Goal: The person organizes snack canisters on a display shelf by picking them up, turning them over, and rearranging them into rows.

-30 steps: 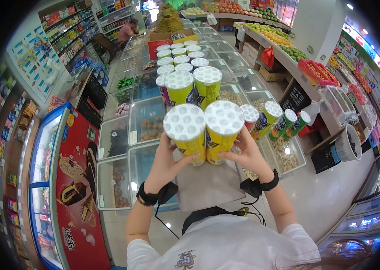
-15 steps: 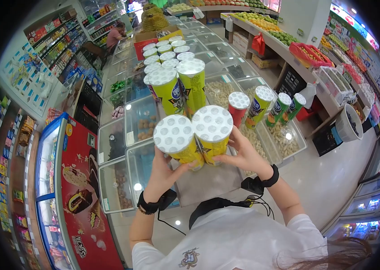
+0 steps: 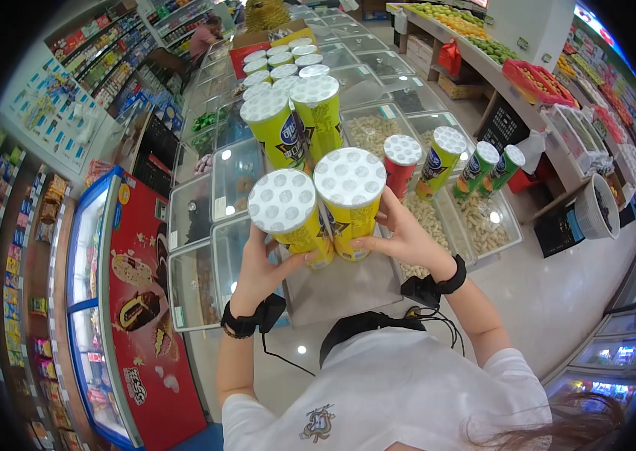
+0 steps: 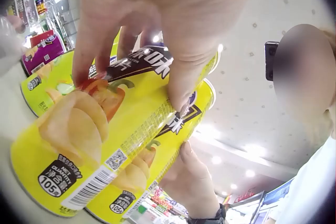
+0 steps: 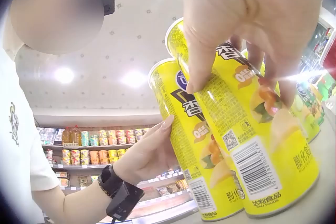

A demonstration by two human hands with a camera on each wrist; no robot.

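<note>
Both hands hold upright yellow potato chip canisters with dotted white lids, side by side at the near end of the counter. My left hand (image 3: pixel 261 267) grips the left chip canister (image 3: pixel 306 244) from its outer side, thumb toward me. Around the right chip canister (image 3: pixel 354 225) curls my right hand (image 3: pixel 408 239), its thumb across the front. In the left wrist view, fingers and thumb clasp the left canister (image 4: pixel 121 134) over its chip picture. The right wrist view shows the right canister (image 5: pixel 257 140) gripped likewise. Their bases are at the grey board (image 3: pixel 340 289).
Beyond stand two yellow-green canisters (image 3: pixel 318 128) and a block of lidded cans (image 3: pixel 284 71). At right are a red can (image 3: pixel 399 169), a yellow can (image 3: pixel 437 169) and two green cans (image 3: pixel 476 173). Clear-lidded bins (image 3: pixel 194 214) line the counter; a red freezer (image 3: pixel 145 301) stands left.
Both hands have drawn the two canisters slightly toward the body, away from the row behind. The red can at right now shows more fully. The head view has shifted too.
</note>
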